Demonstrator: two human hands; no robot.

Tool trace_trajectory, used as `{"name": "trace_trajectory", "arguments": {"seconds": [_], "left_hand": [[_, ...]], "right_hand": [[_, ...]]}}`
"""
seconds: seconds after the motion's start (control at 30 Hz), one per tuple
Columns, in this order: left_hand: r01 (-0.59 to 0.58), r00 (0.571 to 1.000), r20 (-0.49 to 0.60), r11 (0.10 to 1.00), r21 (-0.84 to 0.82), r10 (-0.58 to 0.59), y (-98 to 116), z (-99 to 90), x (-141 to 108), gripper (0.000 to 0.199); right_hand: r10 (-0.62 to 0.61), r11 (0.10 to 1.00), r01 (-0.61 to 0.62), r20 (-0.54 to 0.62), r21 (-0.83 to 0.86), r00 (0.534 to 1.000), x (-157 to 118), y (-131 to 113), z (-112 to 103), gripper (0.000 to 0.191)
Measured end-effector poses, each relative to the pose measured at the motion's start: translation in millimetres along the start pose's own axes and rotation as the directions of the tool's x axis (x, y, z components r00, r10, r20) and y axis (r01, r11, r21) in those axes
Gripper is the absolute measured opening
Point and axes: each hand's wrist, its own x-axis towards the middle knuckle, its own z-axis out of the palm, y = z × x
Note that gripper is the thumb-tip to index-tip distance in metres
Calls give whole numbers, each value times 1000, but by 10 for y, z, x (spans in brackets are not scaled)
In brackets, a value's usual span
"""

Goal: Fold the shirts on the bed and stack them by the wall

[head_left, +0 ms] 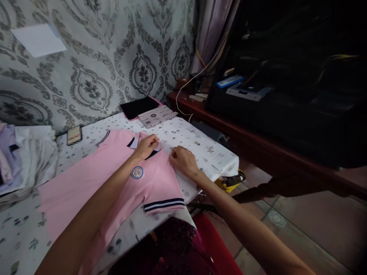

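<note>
- The pink shirt lies spread on the worktop, under the left forearm and reaching up to both hands.
- The left hand is over the collar, its fingers curled nearly closed; whether they pinch the cloth I cannot tell.
- The right hand is half-curled at the shoulder edge, just beside the left; its fingertips are hidden, so its hold is unclear.
- The round badge sits just nearer the body than the left hand; the striped cuff is below the right hand.
- The shirt looks light and soft, likely to crease or drag if pulled from one point, and nothing about it seems fragile.
- The collar and cuffs are probably its firmest parts; the shoulder seams should give a steady pinch for both hands.
- Beyond the left hand lies a printed packet.
</note>
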Motion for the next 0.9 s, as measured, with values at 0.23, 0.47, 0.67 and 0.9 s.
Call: {"name": "trace_trajectory", "arguments": {"seconds": [0.23, 0.47, 0.67, 0.9], "left_hand": [[-9, 999, -35, 962, 273, 19, -18, 105, -37, 9], [-137, 981, -12, 731, 669, 194, 155, 46, -336, 29], [-169, 985, 68, 773, 611, 161, 284, -231, -1163, 32], [-123, 989, 136, 833, 539, 58, 359, -221, -2189, 36]], "right_hand": [[-30, 996, 28, -25, -81, 999, 31, 2, 68, 15], [-116, 993, 113, -81, -41, 990, -12, 99, 135, 14], [-344, 930, 356, -121, 93, 931, -512, 188, 114, 32], [-790, 600, 786, -44, 149, 611, -1104, 341, 92, 35]]}}
